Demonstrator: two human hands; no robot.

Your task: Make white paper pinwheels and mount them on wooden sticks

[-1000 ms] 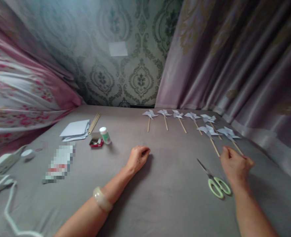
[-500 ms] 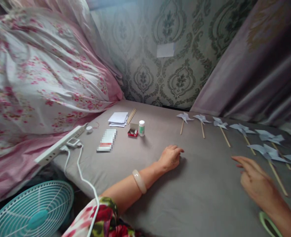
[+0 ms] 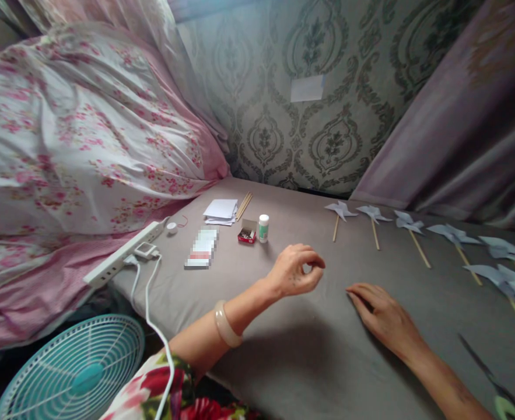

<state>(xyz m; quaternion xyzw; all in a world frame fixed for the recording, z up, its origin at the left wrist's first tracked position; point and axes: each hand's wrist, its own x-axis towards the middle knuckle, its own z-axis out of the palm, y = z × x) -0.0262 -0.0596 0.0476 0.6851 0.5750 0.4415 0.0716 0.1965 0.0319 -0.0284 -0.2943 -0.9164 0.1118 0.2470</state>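
Observation:
My left hand, wearing a pale bangle on its arm, hovers over the grey sheet. Its thumb and forefinger curl into a ring with their tips together; whatever may be between them is too small to see. My right hand rests low on the sheet to the right, fingers stretched out toward the left hand, thumb slightly apart, nothing visible in it. Beyond the hands stand a white-capped bottle and a small red box with its lid up. Scissors with green handles lie beside my right forearm.
Several paper pinwheels on sticks, including one pinwheel, lie in a row at right. A paper stack, wooden sticks and a blurred flat item lie at back left. A power strip, white cable and fan are left.
My left hand has lifted off the sheet and its thumb and forefinger have formed a ring. My right hand has moved left, away from the pinwheels. The scissors have come into view.

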